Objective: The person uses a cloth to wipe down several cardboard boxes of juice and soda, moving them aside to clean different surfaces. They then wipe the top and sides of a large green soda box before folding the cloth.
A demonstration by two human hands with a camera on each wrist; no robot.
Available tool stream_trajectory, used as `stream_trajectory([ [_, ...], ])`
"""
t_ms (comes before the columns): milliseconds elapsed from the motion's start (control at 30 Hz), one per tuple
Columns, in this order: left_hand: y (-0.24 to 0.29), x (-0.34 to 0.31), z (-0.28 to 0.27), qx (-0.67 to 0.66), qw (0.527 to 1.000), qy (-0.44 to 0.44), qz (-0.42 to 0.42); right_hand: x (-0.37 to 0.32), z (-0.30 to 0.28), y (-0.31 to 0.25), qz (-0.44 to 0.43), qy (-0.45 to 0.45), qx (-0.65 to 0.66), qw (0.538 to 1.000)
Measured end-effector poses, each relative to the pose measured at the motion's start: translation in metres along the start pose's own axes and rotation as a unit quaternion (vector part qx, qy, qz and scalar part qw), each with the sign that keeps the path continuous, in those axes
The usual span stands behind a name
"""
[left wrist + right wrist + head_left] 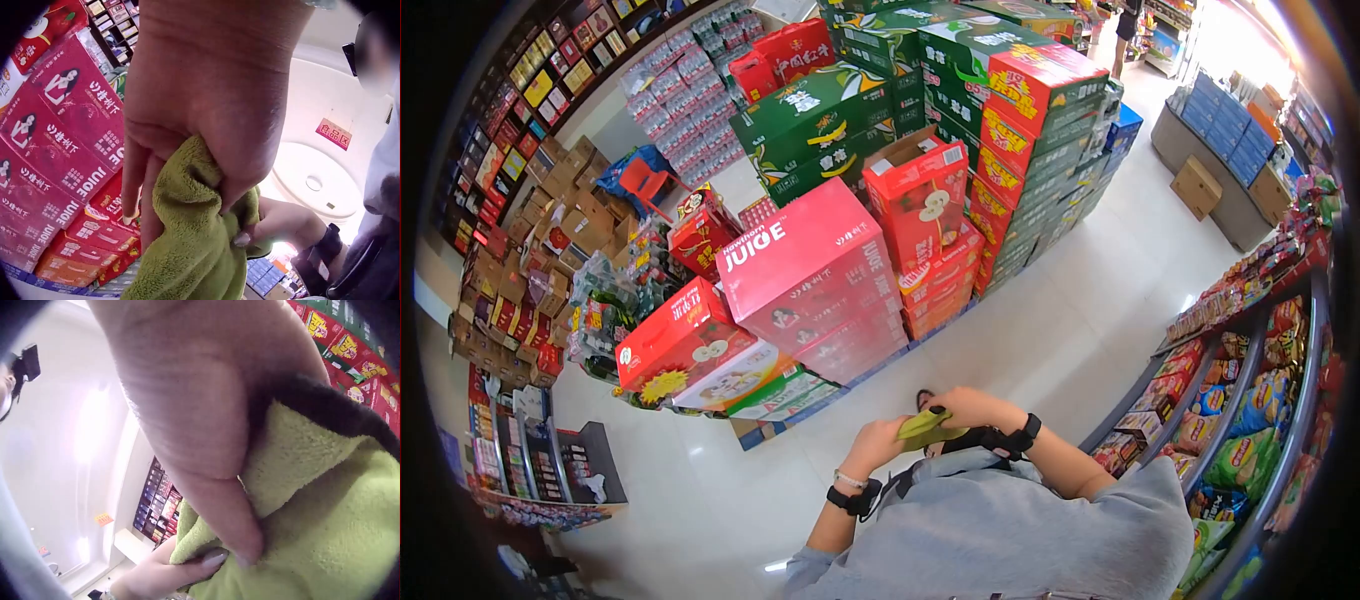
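Note:
A yellow-green plush cloth (922, 428) with a dark edge is held between both hands in front of the body. My left hand (876, 447) grips its left end; in the left wrist view the cloth (194, 231) bunches up under the palm and thumb. On the other side my right hand (978, 408) holds the cloth, its thumb pressed on the fabric in the right wrist view, where the dark edging (337, 406) shows beside the palm. Both hands are close together, and folds hide some of the fingertips.
Ahead stand stacked pink juice cartons (805, 265), red boxes (920, 205) and tall stacks of green cartons (815, 120). Snack shelves (1240, 430) run along the right. A low shelf unit (550, 450) stands at the left, and tiled floor (1040, 320) lies between.

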State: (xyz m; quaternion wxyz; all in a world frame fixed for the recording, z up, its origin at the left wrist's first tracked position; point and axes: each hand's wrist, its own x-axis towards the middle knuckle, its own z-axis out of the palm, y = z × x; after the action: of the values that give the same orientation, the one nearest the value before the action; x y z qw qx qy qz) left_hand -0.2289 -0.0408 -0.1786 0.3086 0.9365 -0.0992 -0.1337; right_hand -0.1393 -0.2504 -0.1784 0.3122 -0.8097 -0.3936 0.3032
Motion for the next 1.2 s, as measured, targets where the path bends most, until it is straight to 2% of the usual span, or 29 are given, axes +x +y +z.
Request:
stream_trajectory([
  [167, 0.030, 0.007, -0.003, -0.007, 1.000, -0.017, 0.024, -0.024, -0.002, 0.016, -0.024, -0.004, 0.000, 1.000],
  [267, 0.047, 0.023, -0.008, 0.012, 0.999, -0.022, 0.031, -0.029, -0.015, 0.020, -0.015, -0.022, 0.041, 0.999],
  [367, 0.059, 0.048, -0.008, 0.011, 0.999, -0.020, 0.030, -0.035, -0.042, 0.026, 0.016, -0.009, 0.026, 0.999],
  [500, 0.077, 0.105, -0.007, -0.005, 0.998, -0.019, 0.058, -0.043, -0.082, 0.063, 0.007, 0.040, 0.023, 0.999],
  [633, 0.115, 0.176, -0.003, 0.023, 0.994, -0.028, 0.099, -0.062, -0.122, 0.112, 0.039, 0.136, 0.004, 0.990],
  [767, 0.152, 0.241, 0.004, 0.014, 0.990, -0.004, 0.143, -0.089, -0.169, 0.144, 0.044, 0.249, 0.007, 0.967],
  [833, 0.167, 0.269, 0.005, 0.014, 0.987, 0.008, 0.157, -0.099, -0.190, 0.162, 0.035, 0.269, 0.021, 0.962],
  [900, 0.179, 0.291, 0.000, 0.001, 0.980, 0.061, 0.191, -0.106, -0.208, 0.177, 0.023, 0.283, 0.040, 0.958],
  [967, 0.189, 0.308, -0.009, -0.020, 0.977, 0.081, 0.197, -0.109, -0.227, 0.188, 0.065, 0.316, 0.072, 0.944],
  [1200, 0.199, 0.359, -0.048, -0.071, 0.970, 0.158, 0.172, -0.086, -0.306, 0.165, 0.087, 0.303, 0.144, 0.938],
])
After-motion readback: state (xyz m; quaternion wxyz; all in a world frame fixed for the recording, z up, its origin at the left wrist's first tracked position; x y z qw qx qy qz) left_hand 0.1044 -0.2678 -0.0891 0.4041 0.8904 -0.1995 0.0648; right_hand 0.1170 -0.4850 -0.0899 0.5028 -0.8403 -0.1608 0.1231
